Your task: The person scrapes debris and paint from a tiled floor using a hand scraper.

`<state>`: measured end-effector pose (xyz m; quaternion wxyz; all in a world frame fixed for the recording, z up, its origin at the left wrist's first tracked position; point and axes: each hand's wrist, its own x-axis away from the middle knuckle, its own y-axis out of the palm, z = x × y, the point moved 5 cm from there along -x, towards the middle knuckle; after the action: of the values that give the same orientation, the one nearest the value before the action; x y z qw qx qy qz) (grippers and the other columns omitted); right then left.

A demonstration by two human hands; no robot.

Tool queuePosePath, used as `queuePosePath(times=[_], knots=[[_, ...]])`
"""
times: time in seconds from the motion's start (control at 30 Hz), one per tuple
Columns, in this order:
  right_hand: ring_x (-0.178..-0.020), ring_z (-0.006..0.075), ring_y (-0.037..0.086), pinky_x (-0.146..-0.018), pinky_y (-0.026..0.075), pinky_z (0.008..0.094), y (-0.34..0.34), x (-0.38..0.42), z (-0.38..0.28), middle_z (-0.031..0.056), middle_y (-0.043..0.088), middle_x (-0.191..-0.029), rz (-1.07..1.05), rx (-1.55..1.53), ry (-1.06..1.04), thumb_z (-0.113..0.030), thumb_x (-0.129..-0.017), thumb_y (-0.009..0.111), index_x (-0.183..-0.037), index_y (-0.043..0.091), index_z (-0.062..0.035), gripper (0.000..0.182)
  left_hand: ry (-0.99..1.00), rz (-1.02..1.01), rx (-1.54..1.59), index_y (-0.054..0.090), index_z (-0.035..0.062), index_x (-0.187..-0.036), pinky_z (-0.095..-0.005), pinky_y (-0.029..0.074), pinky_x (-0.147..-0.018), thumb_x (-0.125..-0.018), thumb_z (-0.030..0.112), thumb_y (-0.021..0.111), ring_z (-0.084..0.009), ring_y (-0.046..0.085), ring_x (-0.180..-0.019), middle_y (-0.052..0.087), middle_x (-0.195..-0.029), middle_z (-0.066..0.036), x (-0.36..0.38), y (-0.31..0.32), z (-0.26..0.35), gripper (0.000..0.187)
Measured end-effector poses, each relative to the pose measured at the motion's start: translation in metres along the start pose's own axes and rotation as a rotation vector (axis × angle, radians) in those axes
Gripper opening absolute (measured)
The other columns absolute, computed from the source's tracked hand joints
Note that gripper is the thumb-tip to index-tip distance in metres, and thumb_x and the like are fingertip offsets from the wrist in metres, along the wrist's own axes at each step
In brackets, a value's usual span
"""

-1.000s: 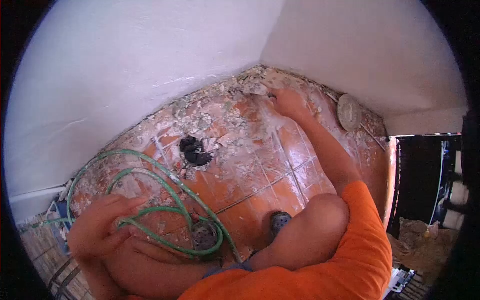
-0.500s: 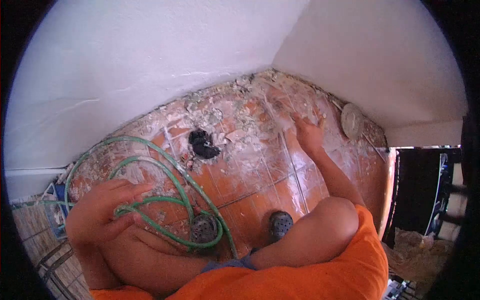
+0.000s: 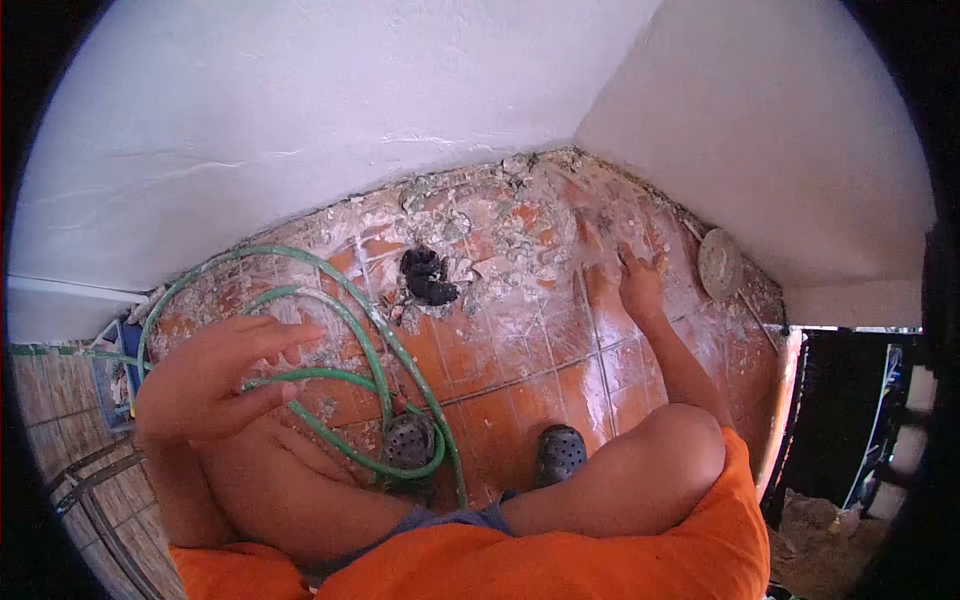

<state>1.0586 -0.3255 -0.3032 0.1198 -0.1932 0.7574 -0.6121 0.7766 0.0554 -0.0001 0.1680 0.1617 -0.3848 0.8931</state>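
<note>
My right hand (image 3: 642,287) reaches down to the wet, rubble-strewn tile floor (image 3: 510,350) near the wall corner. Its fingers and thumb are apart, and I make out nothing between them. Over my left knee hovers my left hand (image 3: 225,375), its fingers loosely bent and a gap between them and the thumb; nothing is in it. Behind that hand, a green hose (image 3: 345,270) lies in loops on the floor. A crumpled black lump (image 3: 428,280), perhaps cloth, rests among broken bits of plaster between the two hands.
White walls (image 3: 350,80) meet at the far corner, with rubble (image 3: 520,175) along their foot. A round grey disc (image 3: 720,263) leans at the right wall. A blue crate (image 3: 118,365) stands at the left. My clogs (image 3: 562,453) are on the tiles.
The view has shifted a little, so the floor things sit further right. My right hand has drawn slightly back along the floor towards me. The left hand stays over the knee.
</note>
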Motion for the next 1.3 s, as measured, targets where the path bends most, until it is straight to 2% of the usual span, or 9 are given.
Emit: queuePosePath(times=[0.1,0.17,0.23,0.37,0.6,0.83,1.0,1.2,1.3], knots=[[-0.081,0.0409,0.06,-0.072,0.048,0.0486,-0.005,0.005,0.007,0.0237,0.061,-0.093,0.173,0.003,-0.114,-0.007,-0.085,0.052,-0.13,0.049,-0.0107,0.045,-0.023,-0.019,-0.077,0.051,0.0055,-0.128,-0.0394,0.045,-0.079,-0.081,0.011,0.062,-0.0296,0.058,-0.087,0.058,-0.094,-0.015,-0.001,-0.001,0.003,0.048],[-0.088,0.0412,0.06,-0.075,0.049,0.0477,0.011,-0.003,0.028,0.0259,0.061,-0.102,-0.09,-0.014,-0.003,-0.006,-0.084,0.053,-0.128,0.051,-0.0089,0.044,0.009,0.008,-0.063,0.05,0.0054,-0.128,-0.0397,0.045,-0.079,-0.081,0.011,0.062,-0.0302,0.058,-0.087,0.059,-0.095,-0.015,-0.003,0.003,0.001,0.048],[-0.096,0.0403,0.059,-0.081,0.048,0.0455,-0.023,-0.005,0.014,0.0258,0.058,-0.114,0.118,-0.107,-0.118,-0.007,-0.083,0.055,-0.126,0.053,-0.0075,0.042,0.029,0.056,-0.063,0.05,0.0052,-0.128,-0.04,0.045,-0.08,-0.081,0.011,0.062,-0.0308,0.058,-0.088,0.059,-0.096,-0.015,-0.004,0.001,-0.003,0.049],[-0.089,0.0364,0.063,-0.078,0.049,0.042,-0.059,-0.031,0.014,0.0211,0.065,-0.1,0.136,-0.208,-0.285,-0.018,-0.078,0.066,-0.12,0.058,-0.0071,0.044,0.068,0.084,-0.107,0.051,0.0061,-0.126,-0.0402,0.045,-0.08,-0.084,0.015,0.06,-0.0321,0.057,-0.09,0.06,-0.097,-0.015,-0.001,0.007,0.012,0.045],[-0.087,0.0353,0.063,-0.077,0.049,0.0397,-0.099,-0.078,-0.137,0.0198,0.065,-0.097,-0.479,-0.071,-0.513,-0.018,-0.073,0.072,-0.109,0.062,-0.0045,0.04,-0.127,-0.01,-0.176,0.056,0.0053,-0.113,-0.0411,0.047,-0.077,-0.081,0.017,0.06,-0.0331,0.058,-0.092,0.058,-0.096,-0.015,0.029,0.029,0.071,0.034],[-0.075,0.0316,0.065,-0.067,0.049,0.0365,-0.131,-0.105,-0.313,0.0202,0.066,-0.081,-0.466,-0.18,-0.996,-0.01,-0.072,0.071,-0.095,0.064,0.0012,0.026,-0.259,0.297,-0.127,0.064,0.0026,-0.086,-0.0442,0.051,-0.067,-0.076,0.017,0.058,-0.0341,0.063,-0.079,0.064,-0.08,-0.016,0.079,0.029,0.132,0.018],[-0.062,0.0211,0.059,-0.061,0.046,0.0316,-0.166,-0.069,-0.374,0.0158,0.064,-0.073,-0.503,-0.242,-1.248,-0.009,-0.075,0.07,-0.093,0.063,0.0021,0.023,-0.448,0.576,-0.213,0.067,0.0012,-0.074,-0.045,0.052,-0.062,-0.072,0.016,0.059,-0.0349,0.065,-0.07,0.065,-0.073,-0.018,0.106,0.045,0.237,0.017],[-0.058,0.0145,0.054,-0.057,0.043,0.0301,-0.211,-0.041,-0.411,0.0099,0.062,-0.07,-0.681,-0.437,-1.354,-0.012,-0.079,0.067,-0.095,0.062,0.0015,0.021,-0.857,0.728,-0.017,0.072,0.0006,-0.085,-0.047,0.05,-0.069,-0.067,0.017,0.063,-0.0348,0.065,-0.08,0.067,-0.083,-0.019,0.098,0.043,0.405,0.026],[-0.064,0.0111,0.052,-0.058,0.042,0.0271,-0.235,0.01,-0.422,0.0063,0.06,-0.075,-0.699,-0.57,-1.491,-0.016,-0.082,0.067,-0.096,0.06,0.0049,0.026,-0.835,0.672,-0.035,0.072,0.0016,-0.087,-0.0469,0.05,-0.071,-0.07,0.019,0.062,-0.0347,0.065,-0.084,0.068,-0.087,-0.018,0.111,0.068,0.477,0.026]])
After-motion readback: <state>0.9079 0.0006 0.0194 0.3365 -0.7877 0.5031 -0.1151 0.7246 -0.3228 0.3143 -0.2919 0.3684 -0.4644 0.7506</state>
